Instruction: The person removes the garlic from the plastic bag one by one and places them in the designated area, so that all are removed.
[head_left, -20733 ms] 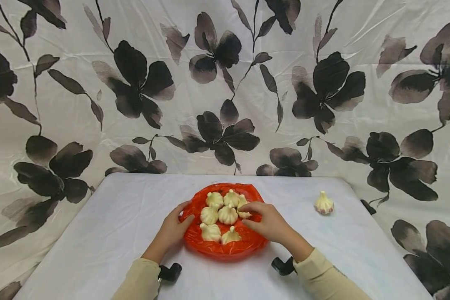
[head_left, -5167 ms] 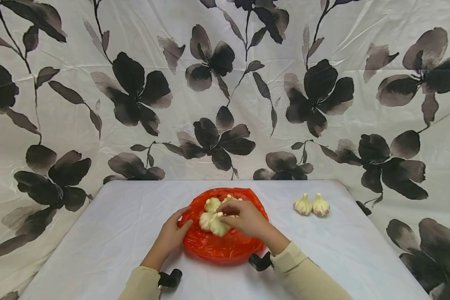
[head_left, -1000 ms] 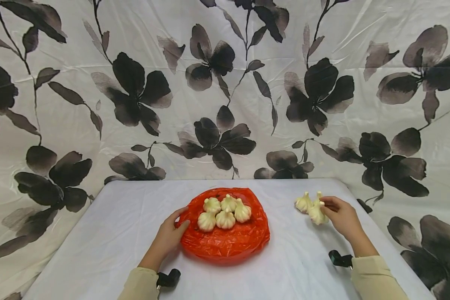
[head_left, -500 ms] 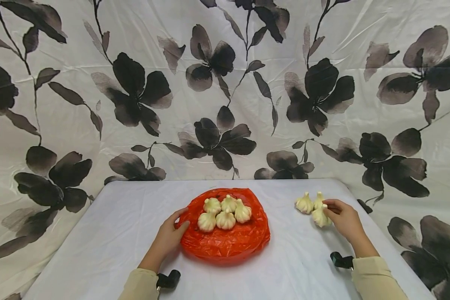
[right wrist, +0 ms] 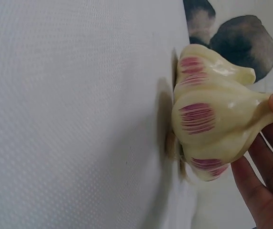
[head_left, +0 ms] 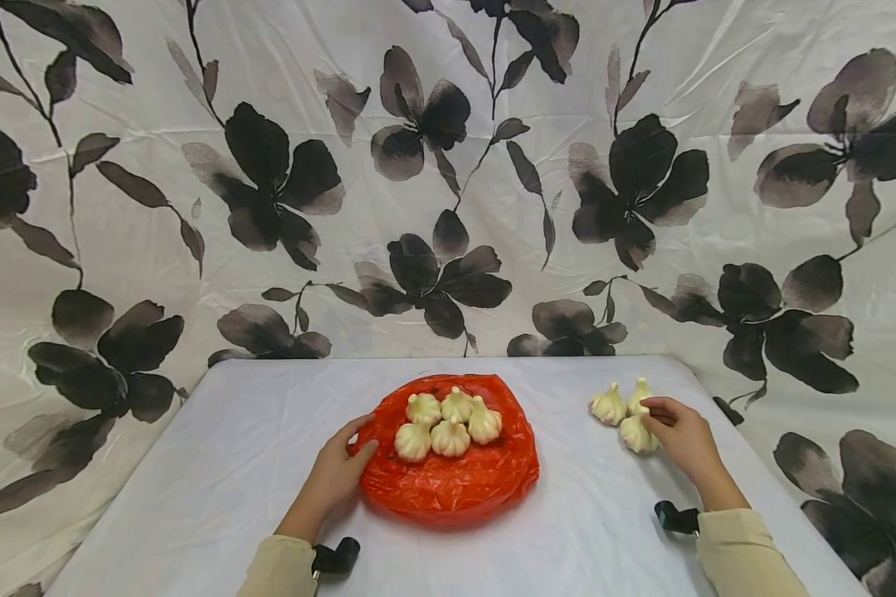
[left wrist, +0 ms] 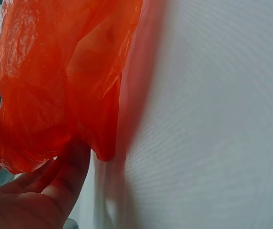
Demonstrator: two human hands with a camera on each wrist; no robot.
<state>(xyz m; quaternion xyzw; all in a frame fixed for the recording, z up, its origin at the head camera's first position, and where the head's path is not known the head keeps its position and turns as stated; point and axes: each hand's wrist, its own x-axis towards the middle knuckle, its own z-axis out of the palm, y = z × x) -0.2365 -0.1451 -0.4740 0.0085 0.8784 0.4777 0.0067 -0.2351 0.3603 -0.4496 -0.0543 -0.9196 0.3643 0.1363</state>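
Observation:
My left hand (head_left: 334, 466) holds the left rim of a crumpled red plastic bag (head_left: 448, 489), which is rolled down into a round, open shape. In the left wrist view the bag's wall (left wrist: 55, 86) lies between thumb and fingers. Several pale garlic bulbs (head_left: 450, 437) sit inside the bag. At the right of the table my right hand (head_left: 685, 439) pinches a garlic bulb (head_left: 636, 434) by its stem. Its purple-streaked base (right wrist: 198, 119) is right at the tablecloth in the right wrist view. Two more bulbs stand just behind it, a left one (head_left: 608, 405) and a right one (head_left: 640, 391).
A white cloth (head_left: 216, 464) covers the table. Behind its far edge hangs a white curtain (head_left: 523, 249) printed with dark flowers. Black wrist cameras show below the left hand (head_left: 336, 555) and the right hand (head_left: 675, 518).
Over the longer span, bulbs left the bag and two came to stand on the right. In the last second the pinched bulb shifted slightly and settled in front of them; the left hand stayed still.

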